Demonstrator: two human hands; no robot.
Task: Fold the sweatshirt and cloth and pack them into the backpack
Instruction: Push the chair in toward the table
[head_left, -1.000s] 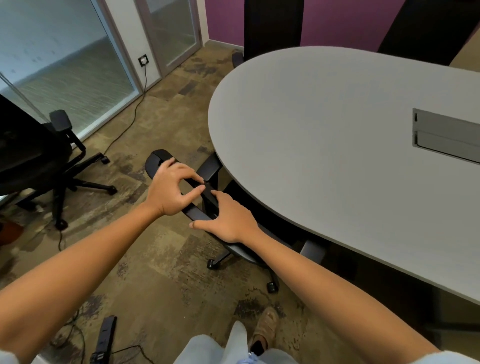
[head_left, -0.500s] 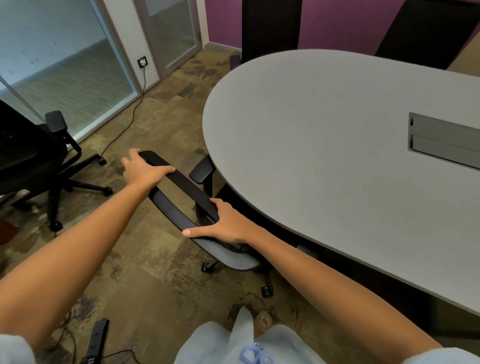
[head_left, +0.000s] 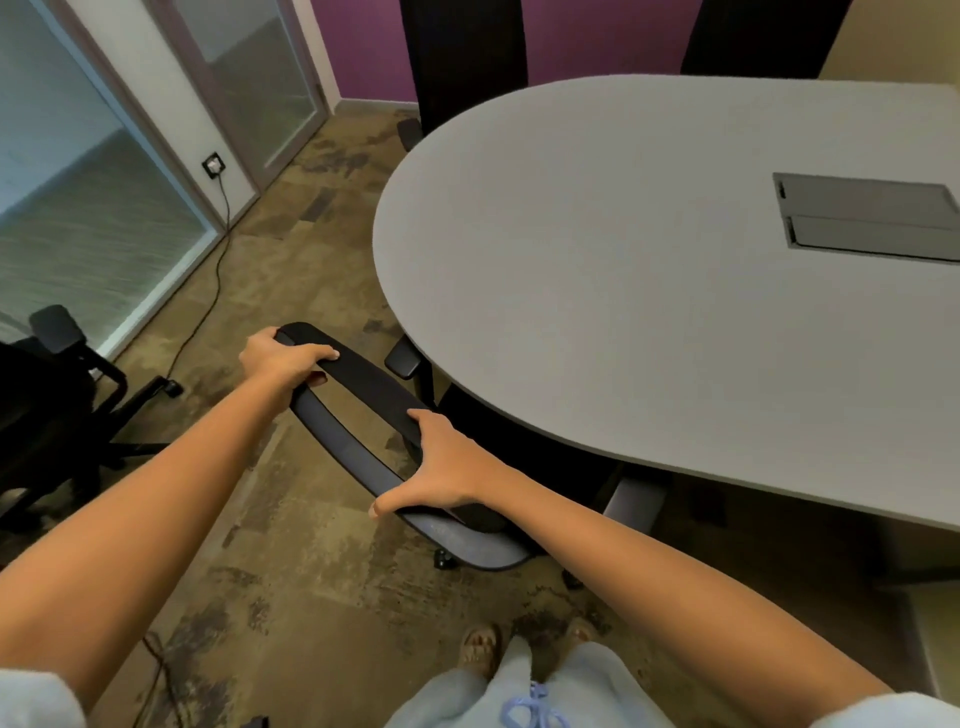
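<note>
Since a second ago both hands have spread apart along the chair's top edge. The left hand now has its grip curled over the far left corner, and the right hand clasps the near end, thumb spread. The chair back's long axis runs from upper left to lower right, tucked beside the grey table. Sweatshirt, cloth and backpack are out of view.
</note>
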